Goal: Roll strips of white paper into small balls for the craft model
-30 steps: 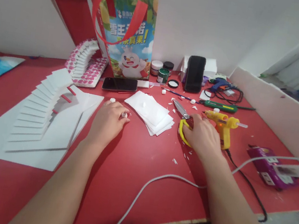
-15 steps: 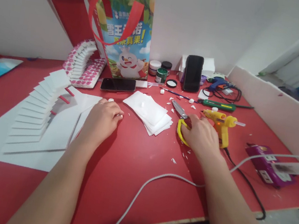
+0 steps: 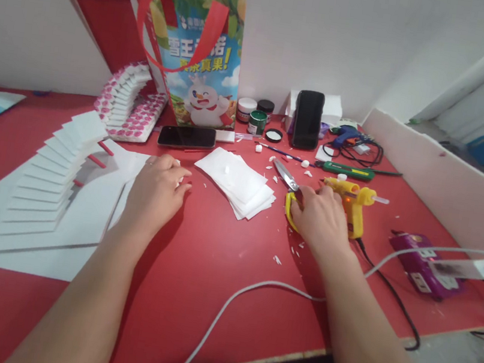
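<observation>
My left hand [image 3: 159, 190] rests low over the table beside the white sheets, its thumb and forefinger apart. Close to its fingertips are small white bits, partly hidden by the fingers. On the right, my right hand [image 3: 322, 215] is closed over the yellow handles of a pair of scissors [image 3: 286, 176], whose blades lie on the table pointing away to the left. A stack of white paper pieces [image 3: 235, 183], topped by a small white lump, lies between the hands. To the left stands a curved white stepped model [image 3: 44, 182] with red sticks.
A yellow glue gun [image 3: 350, 201] lies just beyond my right hand. A white cable [image 3: 248, 291] crosses the table's front. Farther back are a phone [image 3: 187, 136], paint jars [image 3: 257, 122], a bag [image 3: 211, 49] and a green-handled tool [image 3: 347, 171]. A purple box [image 3: 424, 266] sits right.
My left thumb and forefinger have parted from their pinch on a small white bit. The right hand stays at the scissors. The whole view has shifted slightly.
</observation>
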`<state>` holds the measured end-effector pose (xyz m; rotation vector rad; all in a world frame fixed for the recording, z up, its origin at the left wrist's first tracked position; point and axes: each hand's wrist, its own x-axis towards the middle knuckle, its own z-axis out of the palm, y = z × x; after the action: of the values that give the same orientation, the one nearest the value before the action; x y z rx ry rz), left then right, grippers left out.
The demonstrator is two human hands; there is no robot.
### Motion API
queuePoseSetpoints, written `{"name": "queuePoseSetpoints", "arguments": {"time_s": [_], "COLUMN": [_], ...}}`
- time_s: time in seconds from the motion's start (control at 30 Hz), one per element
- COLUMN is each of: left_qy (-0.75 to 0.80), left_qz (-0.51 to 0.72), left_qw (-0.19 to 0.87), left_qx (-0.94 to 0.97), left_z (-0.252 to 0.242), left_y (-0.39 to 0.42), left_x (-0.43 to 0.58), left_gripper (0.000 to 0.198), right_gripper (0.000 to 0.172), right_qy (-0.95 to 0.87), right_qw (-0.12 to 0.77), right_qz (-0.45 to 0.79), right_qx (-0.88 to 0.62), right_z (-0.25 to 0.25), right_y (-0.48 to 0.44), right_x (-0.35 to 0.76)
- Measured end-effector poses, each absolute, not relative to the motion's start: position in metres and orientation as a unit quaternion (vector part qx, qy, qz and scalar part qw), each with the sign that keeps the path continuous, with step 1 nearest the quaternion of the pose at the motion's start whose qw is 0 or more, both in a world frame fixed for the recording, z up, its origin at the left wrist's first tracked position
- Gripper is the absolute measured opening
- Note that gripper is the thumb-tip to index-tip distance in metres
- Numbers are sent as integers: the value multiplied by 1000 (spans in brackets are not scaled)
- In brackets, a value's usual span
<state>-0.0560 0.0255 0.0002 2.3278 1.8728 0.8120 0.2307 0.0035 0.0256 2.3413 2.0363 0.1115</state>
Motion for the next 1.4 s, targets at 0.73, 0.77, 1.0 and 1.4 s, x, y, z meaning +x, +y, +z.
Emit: {"name": "queuePoseSetpoints", "arguments": {"time_s": [0.73,0.77,1.0,1.4], "left_qy": [580,582,565,381], "left_qz": [402,402,403,403], "left_qw": [415,417,448,579], "left_qx": [574,572,564,598], "left_z": [-1,-1,4,14], "left_y": [5,5,0,-17], "left_x": [2,2,6,18], "left_gripper": [19,18,23,43], "right_gripper": [31,31,24,30], "right_qy": [793,770,616,597], "right_qw": [-43,-60,-231,-396], "right_qz": [-40,-34,11,-6], "right_qx": [606,635,753,698], "right_z": [33,34,44,40], "right_y": [22,23,34,28], "right_x": [184,187,226,224]}}
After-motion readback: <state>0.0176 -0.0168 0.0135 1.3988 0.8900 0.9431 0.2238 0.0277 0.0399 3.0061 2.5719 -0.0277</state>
